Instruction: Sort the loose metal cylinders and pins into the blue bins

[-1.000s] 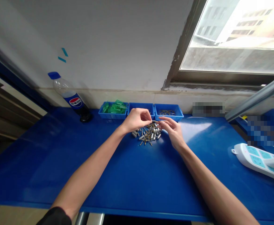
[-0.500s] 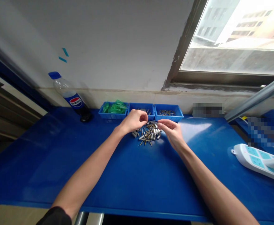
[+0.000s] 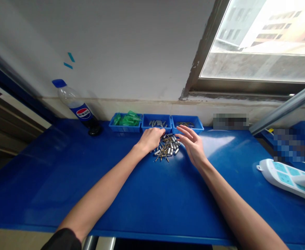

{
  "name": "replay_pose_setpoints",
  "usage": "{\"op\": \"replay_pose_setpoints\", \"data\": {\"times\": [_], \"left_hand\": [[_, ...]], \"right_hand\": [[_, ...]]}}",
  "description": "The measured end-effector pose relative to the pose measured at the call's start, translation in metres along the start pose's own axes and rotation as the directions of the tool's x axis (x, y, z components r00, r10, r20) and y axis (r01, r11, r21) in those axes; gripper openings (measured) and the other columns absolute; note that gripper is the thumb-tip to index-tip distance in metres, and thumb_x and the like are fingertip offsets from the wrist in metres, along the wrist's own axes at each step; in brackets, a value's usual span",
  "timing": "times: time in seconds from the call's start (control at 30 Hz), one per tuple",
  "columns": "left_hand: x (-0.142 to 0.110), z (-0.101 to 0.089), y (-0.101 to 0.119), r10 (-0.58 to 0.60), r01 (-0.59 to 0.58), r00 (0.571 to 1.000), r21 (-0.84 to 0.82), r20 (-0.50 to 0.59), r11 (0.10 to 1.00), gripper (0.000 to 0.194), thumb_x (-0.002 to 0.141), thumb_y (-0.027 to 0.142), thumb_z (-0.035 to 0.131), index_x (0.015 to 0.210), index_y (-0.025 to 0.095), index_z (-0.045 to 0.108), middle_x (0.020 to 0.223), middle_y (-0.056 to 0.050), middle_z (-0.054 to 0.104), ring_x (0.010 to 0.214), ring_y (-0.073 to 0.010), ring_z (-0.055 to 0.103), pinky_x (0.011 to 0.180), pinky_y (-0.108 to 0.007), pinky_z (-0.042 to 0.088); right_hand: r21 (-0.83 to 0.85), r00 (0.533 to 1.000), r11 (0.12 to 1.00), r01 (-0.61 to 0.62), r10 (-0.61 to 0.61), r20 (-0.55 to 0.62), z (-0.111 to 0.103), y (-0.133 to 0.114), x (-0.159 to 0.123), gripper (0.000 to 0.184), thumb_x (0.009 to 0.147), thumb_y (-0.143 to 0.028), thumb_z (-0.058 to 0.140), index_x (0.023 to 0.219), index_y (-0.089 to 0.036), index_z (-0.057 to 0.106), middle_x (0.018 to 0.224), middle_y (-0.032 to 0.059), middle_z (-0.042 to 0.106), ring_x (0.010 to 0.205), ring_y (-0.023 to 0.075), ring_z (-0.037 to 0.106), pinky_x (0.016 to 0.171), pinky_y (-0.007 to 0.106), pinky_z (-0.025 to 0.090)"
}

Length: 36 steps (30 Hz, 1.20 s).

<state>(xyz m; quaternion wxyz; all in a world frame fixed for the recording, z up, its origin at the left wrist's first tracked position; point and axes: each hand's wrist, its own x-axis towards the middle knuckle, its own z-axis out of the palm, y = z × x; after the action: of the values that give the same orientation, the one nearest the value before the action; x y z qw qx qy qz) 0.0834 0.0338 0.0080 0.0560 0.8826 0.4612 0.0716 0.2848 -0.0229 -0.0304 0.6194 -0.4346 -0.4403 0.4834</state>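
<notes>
A loose pile of small metal parts (image 3: 165, 148), silver pieces mixed with thin brass-coloured pins, lies on the blue table. At the pile's left edge is my left hand (image 3: 151, 138), its fingers curled closed; what they hold, if anything, is hidden. On the other side, my right hand (image 3: 191, 140) hovers with fingers spread and nothing visible in them. Behind the hands stand three blue bins: the left bin (image 3: 125, 129) with green plastic pieces, the middle bin (image 3: 156, 130) with silver parts, the right bin (image 3: 190, 131) with thin pins.
A cola bottle (image 3: 81, 111) stands at the back left near the wall. On the right lies a white power strip (image 3: 285, 178), with a slanted metal bar (image 3: 282, 107) behind it. The blue table (image 3: 147, 205) runs to the wall below the window.
My left hand has lowered a little towards the pile and its fingers have closed further, uncovering the middle bin. My right hand's fingers have spread apart beside the pile.
</notes>
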Motion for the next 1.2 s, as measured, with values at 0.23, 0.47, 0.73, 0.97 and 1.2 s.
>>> {"op": "replay_pose_setpoints", "data": {"times": [0.23, 0.47, 0.73, 0.97, 1.2], "left_hand": [[-0.002, 0.001, 0.007, -0.007, 0.003, 0.998, 0.084, 0.055, 0.996, 0.030, 0.097, 0.006, 0.046, 0.117, 0.016, 0.067, 0.115, -0.015, 0.072, 0.105, -0.0289, 0.074, 0.085, -0.035, 0.058], [-0.004, -0.006, 0.006, 0.044, -0.053, 0.996, 0.123, 0.076, 0.991, 0.036, 0.091, -0.002, 0.049, 0.118, 0.013, 0.066, 0.118, -0.016, 0.069, 0.110, -0.0285, 0.071, 0.088, -0.033, 0.058], [-0.004, -0.018, 0.002, 0.060, -0.068, 0.994, -0.081, -0.096, 0.994, 0.027, 0.093, 0.006, 0.054, 0.111, 0.016, 0.072, 0.110, -0.013, 0.071, 0.096, -0.0241, 0.073, 0.086, -0.032, 0.057], [-0.004, -0.023, 0.007, 0.057, -0.172, 0.982, -0.716, -0.183, 0.676, 0.002, 0.084, 0.016, 0.071, 0.086, 0.015, 0.072, 0.081, -0.004, 0.078, 0.074, -0.0161, 0.075, 0.073, -0.024, 0.059], [-0.004, -0.023, 0.006, 0.042, -0.128, 0.991, -0.864, -0.123, 0.487, 0.013, 0.079, 0.022, 0.080, 0.084, 0.013, 0.074, 0.084, -0.009, 0.080, 0.079, -0.0200, 0.078, 0.073, -0.027, 0.061]], "right_hand": [[0.003, 1.000, 1.000, -0.006, 0.006, 0.011, -0.001, 0.002, 0.001, 0.045, 0.081, -0.039, 0.085, 0.124, -0.030, 0.073, 0.138, 0.0078, 0.071, 0.106, 0.0272, 0.073, 0.094, 0.043, 0.057], [-0.001, 1.000, 1.000, -0.010, 0.010, 0.013, 0.000, -0.001, 0.000, 0.043, 0.081, -0.038, 0.084, 0.122, -0.030, 0.073, 0.138, 0.0079, 0.071, 0.103, 0.0258, 0.073, 0.091, 0.042, 0.057], [-0.014, 1.000, 1.000, -0.012, 0.012, 0.007, 0.000, -0.001, 0.000, 0.044, 0.080, -0.042, 0.085, 0.120, -0.029, 0.074, 0.133, 0.0078, 0.073, 0.099, 0.0246, 0.073, 0.088, 0.041, 0.057], [-0.099, 0.996, 0.995, -0.020, 0.029, 0.088, 0.002, 0.002, -0.001, 0.035, 0.083, -0.047, 0.083, 0.109, -0.025, 0.078, 0.093, 0.0041, 0.080, 0.084, 0.0209, 0.072, 0.082, 0.037, 0.056], [-0.042, 0.989, 0.997, -0.061, 0.066, 0.131, 0.003, 0.000, -0.001, 0.028, 0.077, -0.045, 0.088, 0.095, -0.025, 0.082, 0.083, 0.0030, 0.078, 0.076, 0.0201, 0.069, 0.079, 0.036, 0.055]]}}
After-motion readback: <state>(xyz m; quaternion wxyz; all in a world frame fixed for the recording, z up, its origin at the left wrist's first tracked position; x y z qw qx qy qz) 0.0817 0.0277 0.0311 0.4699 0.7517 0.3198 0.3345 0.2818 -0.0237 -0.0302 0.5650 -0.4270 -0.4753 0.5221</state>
